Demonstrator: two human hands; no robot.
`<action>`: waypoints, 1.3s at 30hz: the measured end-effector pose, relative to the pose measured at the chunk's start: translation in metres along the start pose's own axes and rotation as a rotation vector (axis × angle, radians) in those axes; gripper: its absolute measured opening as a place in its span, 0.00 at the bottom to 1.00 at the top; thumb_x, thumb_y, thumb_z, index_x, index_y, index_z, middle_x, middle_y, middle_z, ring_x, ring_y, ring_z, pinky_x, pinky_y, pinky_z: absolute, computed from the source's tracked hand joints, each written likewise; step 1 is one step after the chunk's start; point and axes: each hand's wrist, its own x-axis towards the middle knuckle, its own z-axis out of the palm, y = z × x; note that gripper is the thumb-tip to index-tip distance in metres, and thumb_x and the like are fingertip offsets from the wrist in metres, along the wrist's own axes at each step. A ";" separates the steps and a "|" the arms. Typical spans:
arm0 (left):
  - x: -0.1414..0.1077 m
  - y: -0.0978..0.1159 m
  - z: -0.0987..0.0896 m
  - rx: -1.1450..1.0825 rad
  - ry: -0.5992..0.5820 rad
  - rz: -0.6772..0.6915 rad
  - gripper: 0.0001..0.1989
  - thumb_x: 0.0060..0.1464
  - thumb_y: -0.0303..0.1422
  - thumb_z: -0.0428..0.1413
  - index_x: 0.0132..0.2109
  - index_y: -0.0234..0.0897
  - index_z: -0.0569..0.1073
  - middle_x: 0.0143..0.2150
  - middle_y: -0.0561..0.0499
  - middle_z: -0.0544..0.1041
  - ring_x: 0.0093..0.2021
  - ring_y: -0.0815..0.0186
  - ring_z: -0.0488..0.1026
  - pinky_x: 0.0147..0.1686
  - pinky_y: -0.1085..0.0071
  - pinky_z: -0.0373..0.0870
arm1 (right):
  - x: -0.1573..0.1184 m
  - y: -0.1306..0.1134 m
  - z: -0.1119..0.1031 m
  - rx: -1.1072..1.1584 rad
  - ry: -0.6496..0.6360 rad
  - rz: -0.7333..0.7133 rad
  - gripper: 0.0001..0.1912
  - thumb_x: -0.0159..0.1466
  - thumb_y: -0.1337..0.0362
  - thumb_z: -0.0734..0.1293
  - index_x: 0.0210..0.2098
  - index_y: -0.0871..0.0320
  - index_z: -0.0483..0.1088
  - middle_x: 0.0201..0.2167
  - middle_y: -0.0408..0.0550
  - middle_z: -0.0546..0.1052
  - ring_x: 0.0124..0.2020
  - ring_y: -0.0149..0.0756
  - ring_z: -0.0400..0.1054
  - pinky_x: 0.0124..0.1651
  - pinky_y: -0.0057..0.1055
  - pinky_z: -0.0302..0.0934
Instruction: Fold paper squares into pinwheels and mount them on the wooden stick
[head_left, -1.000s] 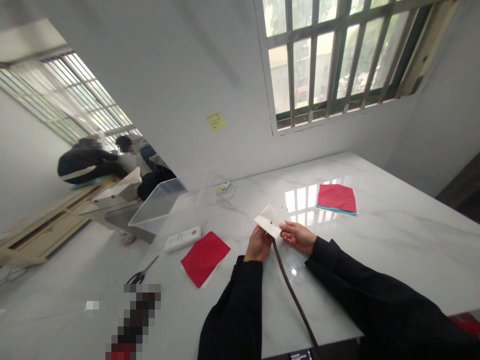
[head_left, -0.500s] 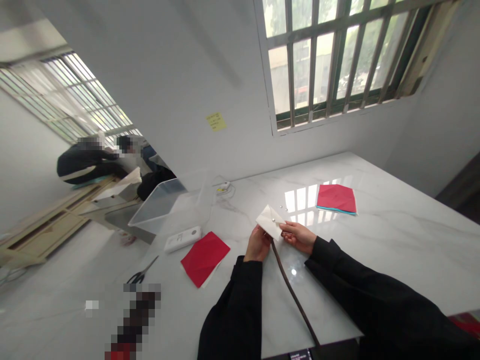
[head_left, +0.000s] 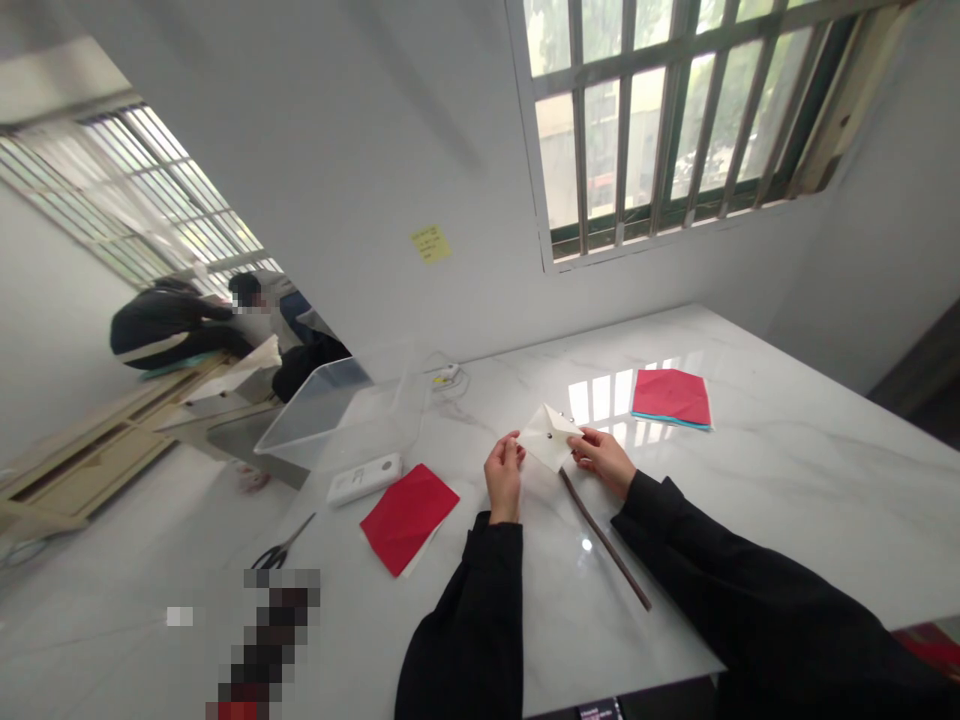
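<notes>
Hands (head_left: 551, 465) hold white paper (head_left: 550, 438) (scissors (head_left: 271, 556), red sheets (head_left: 409, 518) nearby).

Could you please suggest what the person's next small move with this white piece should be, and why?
Probably hold the white folded piece with the left hand alone and lift the dark cord with the right hand: both hands are on the piece, and the cord lies just below it.

Yellow sticky note (head_left: 430, 244) — handwriting illegible
</notes>
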 end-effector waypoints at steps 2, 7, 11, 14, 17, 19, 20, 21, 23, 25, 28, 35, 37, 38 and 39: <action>0.000 0.004 0.000 -0.022 -0.003 0.006 0.22 0.50 0.47 0.65 0.45 0.35 0.80 0.46 0.43 0.80 0.43 0.65 0.77 0.45 0.71 0.71 | 0.001 0.001 -0.001 -0.030 -0.011 -0.017 0.22 0.51 0.50 0.77 0.35 0.61 0.73 0.24 0.41 0.70 0.25 0.26 0.63 0.26 0.23 0.56; -0.011 0.013 0.005 -0.042 -0.201 -0.108 0.28 0.48 0.44 0.68 0.54 0.36 0.76 0.44 0.44 0.81 0.40 0.64 0.78 0.41 0.70 0.72 | 0.001 0.002 0.000 -0.061 -0.043 -0.066 0.23 0.52 0.49 0.76 0.36 0.61 0.74 0.22 0.39 0.69 0.23 0.26 0.61 0.25 0.24 0.54; -0.019 0.014 0.010 -0.030 -0.324 -0.155 0.25 0.45 0.40 0.70 0.49 0.33 0.77 0.43 0.43 0.81 0.40 0.60 0.78 0.42 0.67 0.74 | 0.002 0.003 0.000 -0.125 -0.054 -0.109 0.23 0.54 0.49 0.75 0.40 0.60 0.73 0.22 0.39 0.69 0.22 0.28 0.61 0.25 0.25 0.55; -0.020 0.013 0.011 -0.015 -0.313 -0.158 0.24 0.43 0.38 0.71 0.47 0.33 0.78 0.44 0.42 0.82 0.41 0.59 0.79 0.44 0.65 0.75 | 0.001 0.002 -0.002 -0.270 -0.005 -0.198 0.21 0.56 0.52 0.73 0.44 0.58 0.74 0.27 0.42 0.73 0.25 0.31 0.65 0.27 0.27 0.60; -0.019 0.011 0.009 0.004 -0.305 -0.141 0.24 0.43 0.38 0.70 0.47 0.33 0.78 0.43 0.43 0.82 0.41 0.59 0.79 0.44 0.64 0.75 | -0.004 -0.003 -0.002 -0.480 0.098 -0.394 0.23 0.58 0.57 0.72 0.52 0.53 0.73 0.40 0.47 0.75 0.33 0.35 0.68 0.33 0.30 0.64; -0.018 0.010 0.008 0.017 -0.307 -0.132 0.23 0.43 0.38 0.70 0.47 0.33 0.78 0.42 0.43 0.82 0.40 0.59 0.79 0.43 0.65 0.75 | -0.008 -0.008 -0.001 -0.575 0.102 -0.515 0.23 0.60 0.59 0.71 0.55 0.49 0.73 0.48 0.50 0.74 0.40 0.38 0.69 0.37 0.32 0.66; -0.018 0.009 0.008 0.022 -0.312 -0.130 0.23 0.43 0.38 0.70 0.47 0.33 0.78 0.42 0.44 0.82 0.40 0.59 0.79 0.43 0.65 0.75 | -0.010 -0.010 -0.001 -0.603 0.089 -0.562 0.21 0.61 0.59 0.70 0.54 0.49 0.74 0.50 0.51 0.73 0.43 0.39 0.69 0.39 0.34 0.67; -0.018 0.009 0.008 0.025 -0.319 -0.130 0.24 0.43 0.38 0.70 0.47 0.33 0.78 0.42 0.44 0.82 0.39 0.59 0.79 0.43 0.65 0.75 | -0.011 -0.012 0.000 -0.629 0.078 -0.600 0.18 0.62 0.60 0.69 0.51 0.48 0.76 0.52 0.51 0.72 0.47 0.41 0.68 0.43 0.36 0.67; -0.019 0.009 0.008 0.036 -0.332 -0.130 0.24 0.44 0.39 0.70 0.47 0.33 0.78 0.42 0.44 0.82 0.39 0.60 0.79 0.42 0.65 0.75 | -0.012 -0.013 0.000 -0.685 0.080 -0.661 0.11 0.63 0.61 0.69 0.45 0.49 0.79 0.53 0.51 0.71 0.51 0.45 0.67 0.51 0.41 0.66; -0.019 0.008 0.008 0.051 -0.341 -0.126 0.24 0.44 0.39 0.70 0.47 0.33 0.78 0.41 0.44 0.82 0.38 0.60 0.78 0.41 0.66 0.74 | -0.011 -0.012 0.000 -0.743 0.091 -0.702 0.08 0.62 0.62 0.70 0.40 0.48 0.81 0.52 0.51 0.72 0.52 0.46 0.66 0.58 0.46 0.62; -0.019 0.008 0.008 0.085 -0.338 -0.112 0.23 0.44 0.40 0.70 0.46 0.33 0.77 0.39 0.46 0.82 0.36 0.62 0.78 0.37 0.69 0.74 | -0.009 -0.010 -0.001 -0.778 0.064 -0.729 0.06 0.62 0.63 0.71 0.37 0.48 0.81 0.49 0.51 0.74 0.52 0.48 0.65 0.59 0.48 0.60; -0.019 0.008 0.009 0.183 -0.319 -0.071 0.22 0.42 0.42 0.70 0.42 0.33 0.78 0.32 0.49 0.80 0.28 0.65 0.75 0.29 0.73 0.69 | -0.010 -0.010 0.001 -0.744 -0.026 -0.701 0.04 0.61 0.57 0.74 0.33 0.49 0.81 0.39 0.51 0.77 0.48 0.48 0.66 0.55 0.46 0.60; -0.020 0.009 0.010 0.199 -0.309 -0.059 0.22 0.41 0.42 0.71 0.41 0.33 0.79 0.32 0.49 0.80 0.28 0.65 0.74 0.28 0.73 0.68 | -0.010 -0.009 0.001 -0.732 -0.032 -0.695 0.05 0.61 0.56 0.74 0.32 0.49 0.80 0.39 0.51 0.77 0.47 0.48 0.66 0.54 0.46 0.60; -0.021 0.010 0.010 0.203 -0.308 -0.060 0.22 0.41 0.43 0.70 0.40 0.33 0.79 0.32 0.49 0.80 0.28 0.65 0.74 0.28 0.73 0.69 | -0.010 -0.008 0.001 -0.725 -0.035 -0.690 0.05 0.61 0.56 0.74 0.32 0.49 0.80 0.39 0.51 0.77 0.47 0.48 0.66 0.54 0.46 0.60; -0.021 0.011 0.011 0.203 -0.312 -0.065 0.22 0.41 0.43 0.70 0.40 0.33 0.79 0.32 0.49 0.80 0.28 0.65 0.74 0.28 0.73 0.69 | -0.010 -0.007 0.001 -0.717 -0.034 -0.685 0.05 0.60 0.56 0.74 0.32 0.49 0.80 0.38 0.51 0.77 0.46 0.48 0.66 0.54 0.47 0.60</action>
